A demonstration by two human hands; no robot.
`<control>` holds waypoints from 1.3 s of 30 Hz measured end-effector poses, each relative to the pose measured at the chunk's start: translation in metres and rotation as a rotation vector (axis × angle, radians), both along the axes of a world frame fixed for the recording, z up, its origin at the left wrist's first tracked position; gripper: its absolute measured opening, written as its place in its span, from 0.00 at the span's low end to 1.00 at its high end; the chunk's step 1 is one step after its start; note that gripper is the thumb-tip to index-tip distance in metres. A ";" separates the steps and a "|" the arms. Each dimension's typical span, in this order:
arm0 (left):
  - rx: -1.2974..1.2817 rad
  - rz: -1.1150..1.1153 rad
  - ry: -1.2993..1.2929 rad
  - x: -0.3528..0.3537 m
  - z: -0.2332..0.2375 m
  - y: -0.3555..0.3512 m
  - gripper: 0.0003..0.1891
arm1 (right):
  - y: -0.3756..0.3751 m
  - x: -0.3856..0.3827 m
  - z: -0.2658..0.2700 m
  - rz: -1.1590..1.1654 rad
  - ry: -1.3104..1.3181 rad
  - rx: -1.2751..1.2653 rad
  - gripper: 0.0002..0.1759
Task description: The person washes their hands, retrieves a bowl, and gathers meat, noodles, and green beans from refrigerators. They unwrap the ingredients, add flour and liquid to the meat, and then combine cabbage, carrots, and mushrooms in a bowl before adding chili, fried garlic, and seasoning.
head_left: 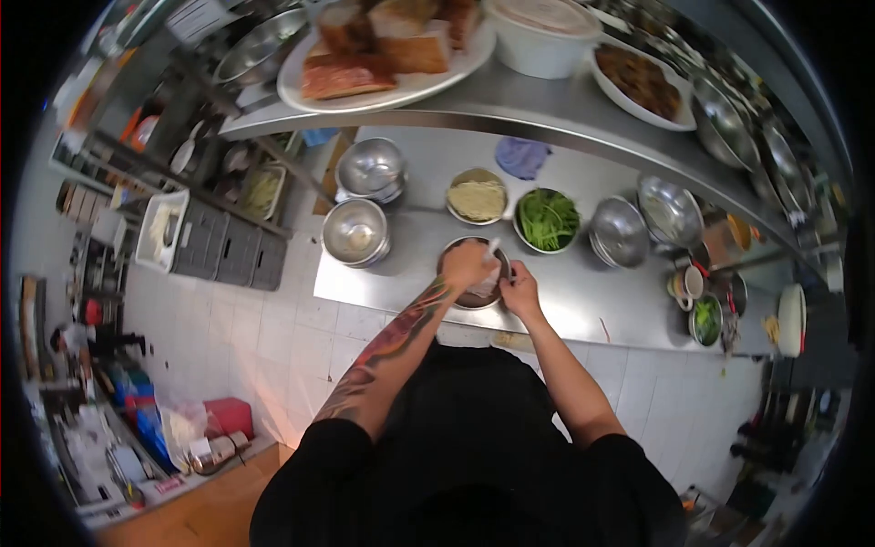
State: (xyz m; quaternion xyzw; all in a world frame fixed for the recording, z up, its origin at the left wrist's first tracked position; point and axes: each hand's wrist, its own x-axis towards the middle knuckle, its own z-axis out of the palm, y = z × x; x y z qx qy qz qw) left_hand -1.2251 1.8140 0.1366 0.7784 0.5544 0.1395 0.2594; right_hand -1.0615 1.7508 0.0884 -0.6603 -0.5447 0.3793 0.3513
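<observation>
Bowl (pixel 473 306) likely stiff, light, slick; best held by rim. Right hand (pixel 520 290) pinches rim, three o'clock; left hand's (pixel 468 263) grip unclear.

I watch from afar as both hands meet ahead of my torso (pixel 465 438), elbows spread wider than the wrists. My left arm (pixel 392 348), tattooed along the forearm, slants inward to the left hand (pixel 467 263), back upward, fingers bent down with their tips hidden from me. My right arm (pixel 572 378) angles in from the other side; the right hand (pixel 520 290) sits just beside the left, fingers partly curled.
</observation>
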 end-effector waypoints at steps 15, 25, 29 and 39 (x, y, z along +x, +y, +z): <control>-0.339 0.071 -0.590 -0.013 0.039 -0.070 0.14 | -0.063 0.039 0.036 -0.044 0.311 -0.113 0.17; -0.487 -0.520 -0.438 0.279 0.063 -0.192 0.12 | -0.287 0.289 0.056 -0.407 0.695 -0.059 0.10; -0.625 -0.743 -0.450 0.435 0.077 -0.231 0.09 | -0.367 0.392 0.074 -0.702 0.781 0.087 0.10; -0.674 -0.690 -0.748 0.744 0.084 -0.261 0.04 | -0.383 0.709 0.093 -1.092 0.708 0.328 0.10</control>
